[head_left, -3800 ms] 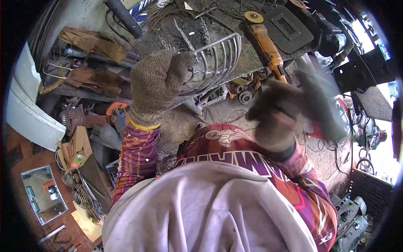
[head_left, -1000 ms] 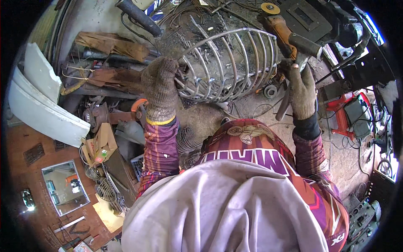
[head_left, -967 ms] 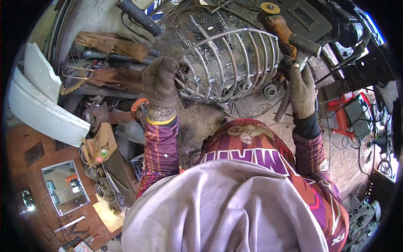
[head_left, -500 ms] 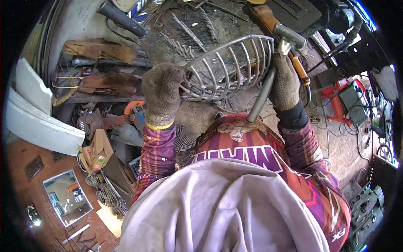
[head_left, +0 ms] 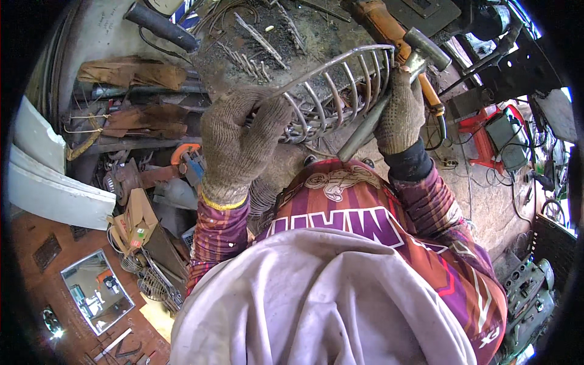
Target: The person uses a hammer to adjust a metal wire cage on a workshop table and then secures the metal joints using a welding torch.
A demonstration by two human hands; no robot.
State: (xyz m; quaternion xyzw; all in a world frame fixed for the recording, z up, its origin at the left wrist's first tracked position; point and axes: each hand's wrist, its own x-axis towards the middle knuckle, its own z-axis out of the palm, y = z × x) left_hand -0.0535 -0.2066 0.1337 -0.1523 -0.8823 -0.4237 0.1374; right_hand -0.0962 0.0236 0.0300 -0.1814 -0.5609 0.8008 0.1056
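Observation:
Between my two gloved hands is a basket-like metal frame [head_left: 333, 92] of curved rods, tilted above the near side of the bench. Its left end is in the grip of my left hand [head_left: 234, 143], in a knitted glove, with fingers curled over the rods. My right hand [head_left: 401, 115], gloved too, is closed around a hammer [head_left: 364, 131] and is right by the frame's right end. The hammer's head points up and away, and its handle slants down toward my body. Whether the right fingers also grip the frame, I cannot tell.
On the bench [head_left: 222, 76] lie thin metal rods [head_left: 260, 41] and an orange-brown power tool [head_left: 383, 24]. A dark tube [head_left: 161, 27] lies far left. White curved panels [head_left: 58, 188] stand at left, near a cardboard box [head_left: 137, 222]. A red-and-grey machine [head_left: 486, 134] stands at right.
My left hand has turned, showing more of its thumb side, and shifted slightly toward the frame's middle. The frame has tilted a little. My right hand and the hammer have moved slightly.

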